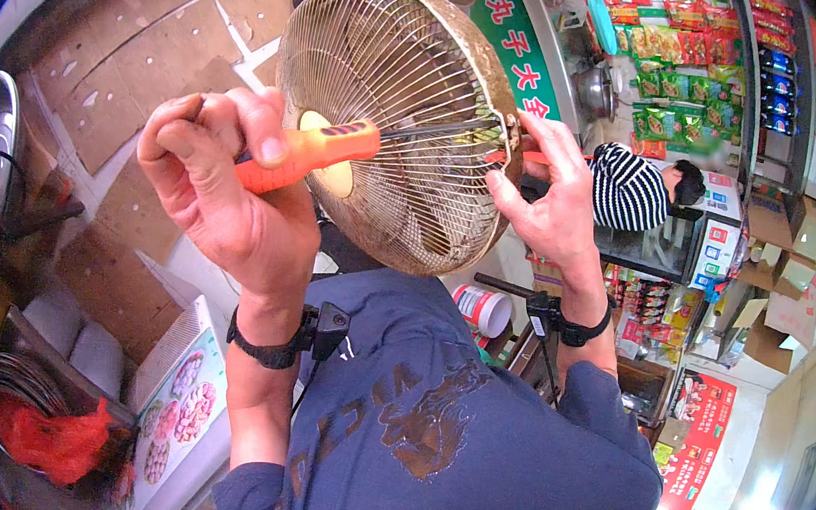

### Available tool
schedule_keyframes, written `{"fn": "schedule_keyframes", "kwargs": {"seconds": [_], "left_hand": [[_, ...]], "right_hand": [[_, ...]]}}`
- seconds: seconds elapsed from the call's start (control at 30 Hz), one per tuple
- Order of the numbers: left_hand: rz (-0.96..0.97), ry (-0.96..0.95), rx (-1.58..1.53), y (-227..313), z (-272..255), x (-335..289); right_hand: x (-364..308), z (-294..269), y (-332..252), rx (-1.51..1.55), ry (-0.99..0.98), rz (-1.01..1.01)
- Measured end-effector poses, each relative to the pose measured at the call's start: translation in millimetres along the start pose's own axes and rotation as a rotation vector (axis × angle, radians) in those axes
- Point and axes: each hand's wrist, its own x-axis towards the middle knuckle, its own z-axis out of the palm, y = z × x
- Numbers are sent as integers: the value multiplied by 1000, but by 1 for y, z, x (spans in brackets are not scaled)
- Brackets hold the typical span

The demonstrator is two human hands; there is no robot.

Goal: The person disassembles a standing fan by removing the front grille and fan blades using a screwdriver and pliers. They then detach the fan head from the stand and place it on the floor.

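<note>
A round fan with a wire grille (389, 72) and a dusty, brownish rim stands upright in front of me. My left hand (235, 180) is closed on a screwdriver (335, 146) with an orange-red handle. Its dark shaft runs across the front of the grille to the rim at the right. There, my right hand (559, 207) grips the rim between thumb and fingers, next to a small clip or fastening (511, 144). Something thin and red shows beside those fingers; I cannot make out what it is. The screwdriver's tip is too small to tell exactly where it touches.
A person in a striped top (629, 190) is at the right beside a counter. Shelves of packaged goods (685, 75) stand behind. A white tub (482, 311) sits beyond my lap. Red netting (55, 441) lies at lower left, and open cardboard boxes (782, 237) are far right.
</note>
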Motion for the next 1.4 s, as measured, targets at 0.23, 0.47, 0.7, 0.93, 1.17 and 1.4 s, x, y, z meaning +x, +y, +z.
{"fn": "schedule_keyframes", "kwargs": {"seconds": [0.23, 0.47, 0.7, 0.93, 1.17, 1.4], "left_hand": [[122, -58, -10, -12, 15, -6], [159, -248, 171, 4, 44, -6], [143, -362, 248, 11, 79, 8], [72, -428, 197, -2, 76, 33], [-166, -446, 626, 4, -3, 5], [79, -568, 716, 10, -15, 4]], "right_hand": [[0, -8, 8, -24, -10, 53], [-4, -15, 17, -55, -37, 27], [-7, -17, 19, -105, -26, -60], [-7, -16, 31, -77, -6, -54], [-4, -15, 35, 84, 41, 73], [1, -18, 31, -45, 28, -1]]}}
